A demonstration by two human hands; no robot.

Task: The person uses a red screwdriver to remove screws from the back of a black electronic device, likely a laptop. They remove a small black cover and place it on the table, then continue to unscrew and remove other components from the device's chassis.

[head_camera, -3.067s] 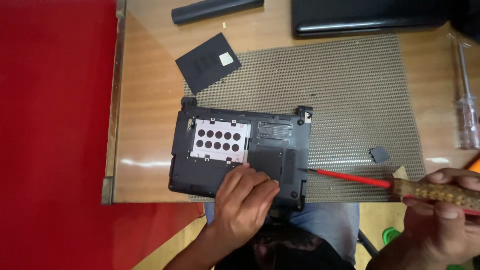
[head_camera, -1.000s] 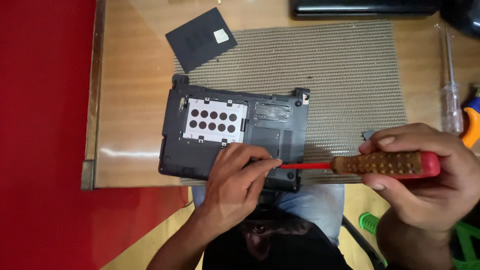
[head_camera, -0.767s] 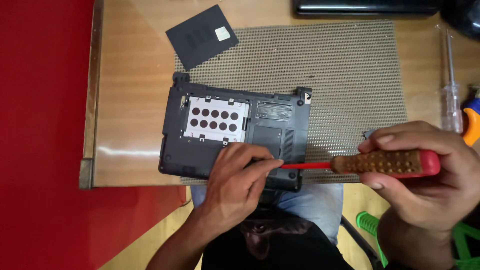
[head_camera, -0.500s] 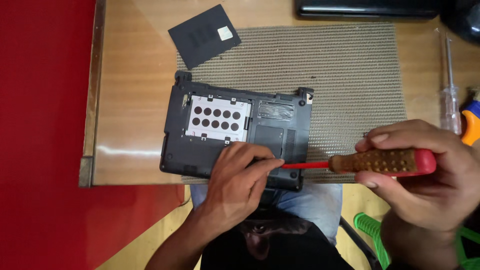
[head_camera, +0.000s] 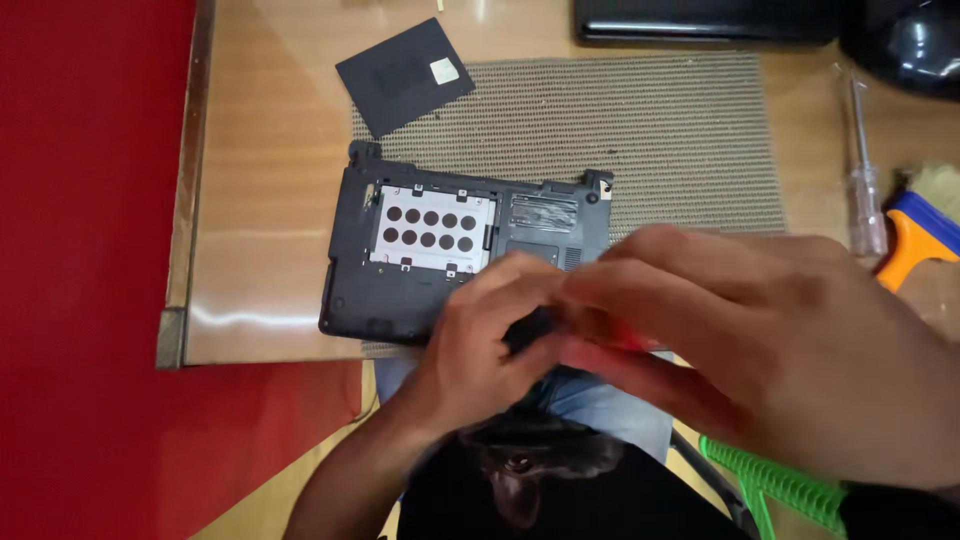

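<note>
The right hand [head_camera: 760,340], blurred, has swung over the left hand [head_camera: 480,345], its grip unreadable, fingers curled on the black plastic upturned laptop base [head_camera: 400,265], rigid, fragile, best held by its rim, at the desk's near edge

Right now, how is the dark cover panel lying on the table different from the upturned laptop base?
The cover panel is a thin flat plate, while the laptop base is a thicker shell with an open bay showing a silver plate with round holes. The cover panel lies loose and untouched, turned at an angle; the laptop base sits squarer to the table edge under the left hand. Both are dark and partly on the woven mat.
</note>
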